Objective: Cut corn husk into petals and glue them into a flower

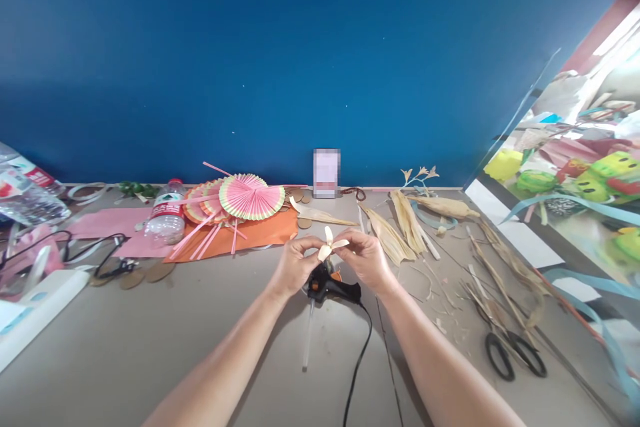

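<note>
A small cream flower with three visible petals [327, 245] is held up between both hands near the middle of the table. The fingers of my left hand [299, 265] pinch its left side. On the right, my right hand [367, 259] pinches a petal between thumb and finger. Just below the hands lies a black glue gun [333, 285] with a clear glue stick [309, 337] coming out of it and a black cord running toward the front edge. The hands partly hide the gun's far end.
Dried husks [393, 237] and black-handled scissors [515, 353] lie on the right. Pink paper fans [253, 198], orange paper [270, 232] and a water bottle [167, 213] are at the left. A blue wall [320, 67] stands behind.
</note>
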Action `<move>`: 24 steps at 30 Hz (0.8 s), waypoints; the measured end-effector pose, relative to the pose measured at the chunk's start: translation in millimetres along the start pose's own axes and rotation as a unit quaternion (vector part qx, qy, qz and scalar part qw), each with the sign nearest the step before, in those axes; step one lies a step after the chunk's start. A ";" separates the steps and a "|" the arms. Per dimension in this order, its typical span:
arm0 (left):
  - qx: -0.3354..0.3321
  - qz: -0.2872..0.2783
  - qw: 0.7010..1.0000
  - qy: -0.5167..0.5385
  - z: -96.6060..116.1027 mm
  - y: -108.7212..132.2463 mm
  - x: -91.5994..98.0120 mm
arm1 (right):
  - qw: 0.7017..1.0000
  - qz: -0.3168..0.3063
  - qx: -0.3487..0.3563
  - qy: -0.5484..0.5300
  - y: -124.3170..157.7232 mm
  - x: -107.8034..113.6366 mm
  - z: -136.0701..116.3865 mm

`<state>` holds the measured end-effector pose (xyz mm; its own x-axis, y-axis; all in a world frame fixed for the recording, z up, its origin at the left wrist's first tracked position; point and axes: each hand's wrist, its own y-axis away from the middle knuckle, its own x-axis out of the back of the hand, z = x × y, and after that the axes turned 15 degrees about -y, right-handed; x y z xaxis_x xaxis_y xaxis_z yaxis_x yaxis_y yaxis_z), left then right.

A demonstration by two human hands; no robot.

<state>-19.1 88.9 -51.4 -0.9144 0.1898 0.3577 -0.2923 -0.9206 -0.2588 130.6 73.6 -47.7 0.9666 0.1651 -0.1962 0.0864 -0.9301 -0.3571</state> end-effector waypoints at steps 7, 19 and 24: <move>-0.029 0.013 0.999 -0.016 -0.5 0.9 -0.4 | 1.000 0.003 0.019 -0.005 0.0 0.9 3.1; 0.033 -0.016 0.999 0.017 -6.1 1.7 -3.8 | 0.994 0.020 -0.019 -0.109 1.8 -2.1 14.6; 0.041 -0.013 0.998 0.041 -4.9 1.5 -4.1 | 0.994 0.023 -0.002 -0.110 3.9 -1.2 17.6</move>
<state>-17.1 88.4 -57.7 -0.9277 0.2375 0.2881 -0.2949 -0.9393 -0.1752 125.5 75.6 -65.0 0.8935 0.1889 -0.4073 0.0444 -0.9399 -0.3386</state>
